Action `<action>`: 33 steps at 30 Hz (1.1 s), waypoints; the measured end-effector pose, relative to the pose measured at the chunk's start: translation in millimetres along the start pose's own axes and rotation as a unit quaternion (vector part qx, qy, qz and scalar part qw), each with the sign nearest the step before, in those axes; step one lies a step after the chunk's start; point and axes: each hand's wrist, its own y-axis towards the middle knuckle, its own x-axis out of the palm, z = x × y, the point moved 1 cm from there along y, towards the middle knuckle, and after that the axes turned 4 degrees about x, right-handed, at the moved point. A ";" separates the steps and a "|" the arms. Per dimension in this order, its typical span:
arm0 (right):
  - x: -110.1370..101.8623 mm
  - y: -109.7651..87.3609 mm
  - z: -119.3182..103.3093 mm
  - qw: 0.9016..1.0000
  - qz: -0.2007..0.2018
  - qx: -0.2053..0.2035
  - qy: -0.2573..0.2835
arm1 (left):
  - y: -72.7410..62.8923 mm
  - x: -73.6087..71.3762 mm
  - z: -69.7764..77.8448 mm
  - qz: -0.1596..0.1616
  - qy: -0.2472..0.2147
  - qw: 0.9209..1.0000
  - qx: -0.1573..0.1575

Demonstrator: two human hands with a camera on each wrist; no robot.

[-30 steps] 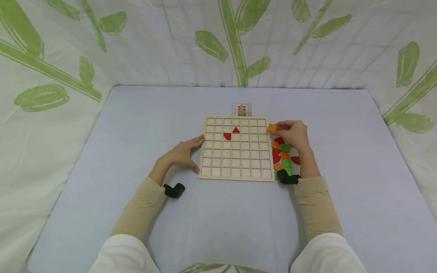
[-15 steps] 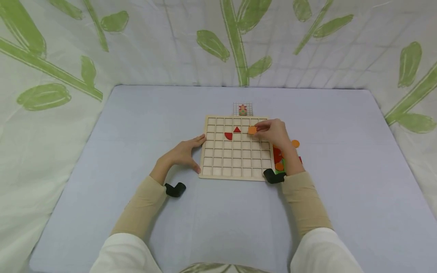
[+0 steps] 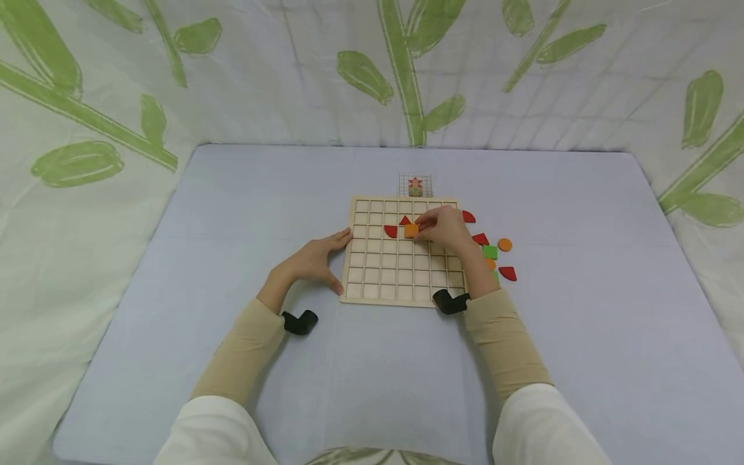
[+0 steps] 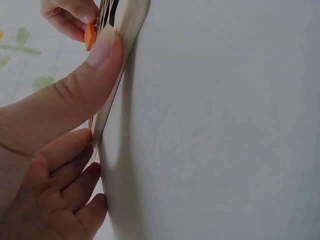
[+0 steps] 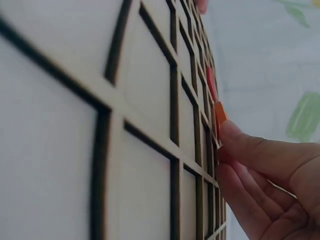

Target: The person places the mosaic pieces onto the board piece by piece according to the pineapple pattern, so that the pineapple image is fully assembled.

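In the head view my right hand [image 3: 446, 227] pinches an orange square tile [image 3: 411, 231] by its right side, over the wooden grid board [image 3: 346, 284]. The right wrist view has the orange tile [image 5: 221, 113] between thumb and fingertips, close to the grid. Just left of it a red quarter-circle tile [image 3: 391, 231] lies in a cell, and a red triangle tile [image 3: 405, 221] sits in the cell up and to the right. My left hand [image 3: 312, 261] rests against the board's left side, thumb near the lower corner and fingers farther up.
Loose tiles lie right of the board, partly hidden by my right arm: red quarter-circles [image 3: 507, 274], a green square [image 3: 491, 252] and orange circles [image 3: 505, 245] among them. Behind the board is a small pattern card [image 3: 415, 186] with a printed grid. A pale cloth covers the table [image 3: 279, 187].
My right hand has carried the orange square tile leftward from the board's right edge to beside the red tiles. The left hand stays at the board's left side.
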 end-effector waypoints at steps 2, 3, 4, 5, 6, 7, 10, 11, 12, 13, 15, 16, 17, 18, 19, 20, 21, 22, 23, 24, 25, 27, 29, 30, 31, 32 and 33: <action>1.3 -0.7 -1.0 1.000 -0.006 0.004 -0.008 | 0.6 0.4 -0.4 -0.001 -0.001 1.000 -0.003; 1.5 -1.1 -1.6 1.000 -0.008 0.005 -0.012 | 0.8 0.7 -0.6 -0.001 -0.001 1.000 -0.004; 2.1 -0.9 -1.6 1.000 -0.011 0.006 -0.016 | 1.0 1.0 -1.0 -0.002 -0.001 1.000 -0.004; 2.3 -0.6 -2.0 1.000 -0.013 0.006 -0.018 | 1.0 1.2 -1.1 -0.002 -0.001 1.000 -0.005; 3.0 0.0 -2.0 1.000 -0.014 0.007 -0.018 | 0.8 1.4 -1.1 -0.002 -0.001 1.000 -0.005; 3.9 1.0 -1.6 1.000 -0.014 0.007 -0.019 | 0.6 1.5 -1.1 -0.002 -0.001 1.000 -0.005; 6.2 3.1 -1.4 1.000 -0.012 0.007 -0.022 | -0.1 1.3 -0.7 0.000 -0.001 1.000 -0.003; 6.7 3.6 -1.5 1.000 -0.010 0.008 -0.023 | -0.5 1.2 -0.4 0.001 -0.001 1.000 -0.003; 7.4 3.9 -1.5 1.000 -0.009 0.008 -0.025 | -0.7 1.2 -0.1 0.001 -0.001 1.000 -0.002; 7.8 4.1 -1.5 1.000 -0.008 0.008 -0.028 | -0.9 1.3 0.1 0.001 -0.001 1.000 -0.001; 8.0 3.8 -2.0 0.999 -0.009 0.011 -0.030 | -0.8 1.8 -0.1 0.002 0.002 1.000 0.001; 8.1 3.7 -2.2 0.999 -0.010 0.013 -0.031 | -0.7 2.0 -0.2 0.002 0.003 1.000 0.002; 8.0 3.5 -2.4 0.999 -0.011 0.014 -0.031 | -0.6 2.1 -0.3 0.002 0.004 1.000 0.002; 7.9 3.3 -2.7 0.999 -0.013 0.015 -0.030 | -0.5 2.3 -0.4 0.002 0.004 1.000 0.003; 7.6 3.0 -3.0 0.999 -0.014 0.015 -0.030 | -0.2 2.5 -0.6 0.003 0.005 1.000 0.003; 7.4 2.7 -3.2 0.999 -0.014 0.016 -0.030 | -0.1 2.5 -0.8 0.003 0.005 1.000 0.003; 7.2 2.6 -3.2 0.999 -0.015 0.015 -0.031 | -0.1 2.3 -0.7 0.003 0.005 1.000 0.003; 7.2 2.9 -3.1 0.999 -0.015 0.015 -0.031 | -0.1 2.3 -0.7 0.002 0.005 1.000 0.003; 7.2 3.2 -3.1 0.999 -0.015 0.015 -0.031 | -0.1 2.2 -0.7 0.003 0.004 1.000 0.002; 7.2 3.4 -3.2 0.999 -0.016 0.014 -0.033 | -0.1 2.1 -0.6 0.003 0.004 1.000 0.001; 7.4 3.8 -3.2 0.999 -0.016 0.013 -0.033 | -0.1 1.9 -0.4 0.003 0.004 1.000 0.001; 8.0 4.9 -2.8 0.999 -0.017 0.012 -0.033 | -0.4 1.4 0.1 0.003 0.006 1.000 0.001; 8.7 5.4 -3.3 0.999 -0.018 0.010 -0.035 | -0.6 0.8 0.5 0.004 0.006 1.000 0.000; 9.0 5.5 -3.4 0.999 -0.018 0.010 -0.036 | -0.6 0.5 0.6 0.004 0.006 1.000 0.000; 9.3 5.6 -3.4 0.999 -0.018 0.010 -0.037 | -0.6 0.3 0.6 0.004 0.007 1.000 0.000; 9.5 5.5 -3.8 0.999 -0.018 0.010 -0.038 | -0.7 0.1 0.7 0.004 0.006 1.000 0.000; 9.6 5.4 -4.2 0.999 -0.018 0.010 -0.040 | -0.6 -0.1 0.6 0.004 0.006 1.000 -0.001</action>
